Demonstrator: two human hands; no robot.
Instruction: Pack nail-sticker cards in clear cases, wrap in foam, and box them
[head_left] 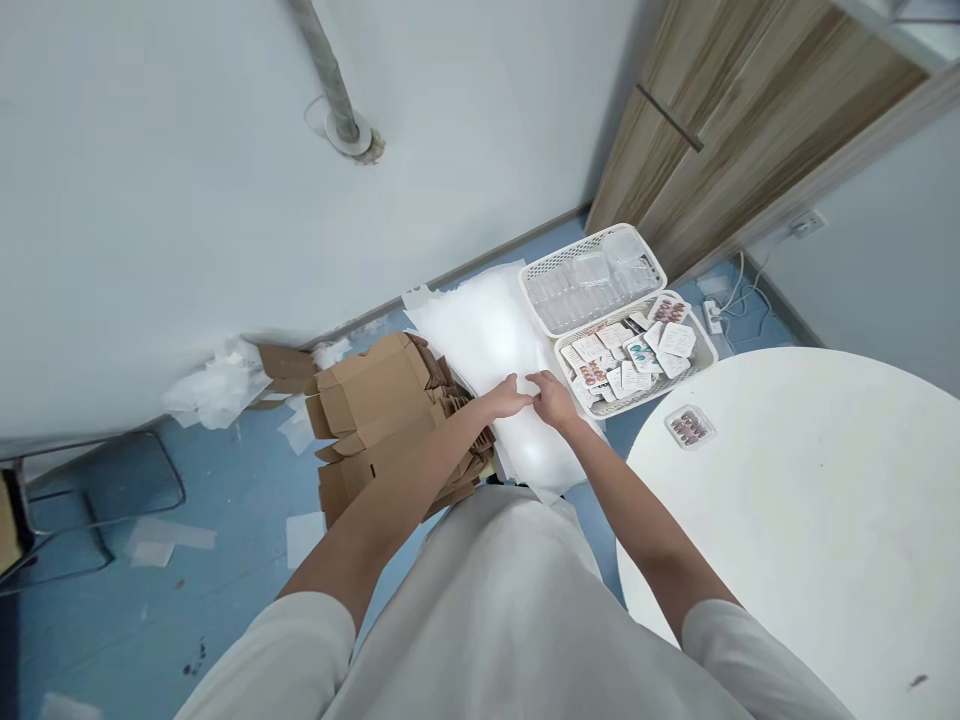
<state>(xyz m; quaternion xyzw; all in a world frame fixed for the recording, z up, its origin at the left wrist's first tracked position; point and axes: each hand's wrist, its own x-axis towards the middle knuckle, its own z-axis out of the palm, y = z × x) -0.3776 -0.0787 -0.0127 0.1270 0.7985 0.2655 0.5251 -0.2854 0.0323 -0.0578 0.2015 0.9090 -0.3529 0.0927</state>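
Observation:
A thick stack of white, thin packing sheets [480, 320] lies between the cardboard and the baskets. My left hand [508, 398] is over the middle of the stack, its fingers curled together at the top sheet. Close beside it, my right hand [553, 400] also has its fingers bent in, pinching at the same sheet. The two hands nearly meet at their fingertips. What exactly lies between the fingers is too small to see clearly. Folded brown cardboard boxes [382, 400] are piled left of the stack, beneath my left forearm.
One white basket [529, 300] holds clear plastic cases; another basket [705, 350] holds packs of press-on nails. A clear nail pack [690, 427] sits on the round white table [810, 520] at right. Crumpled white sheets [221, 385] and a metal-framed chair [97, 500] stand left.

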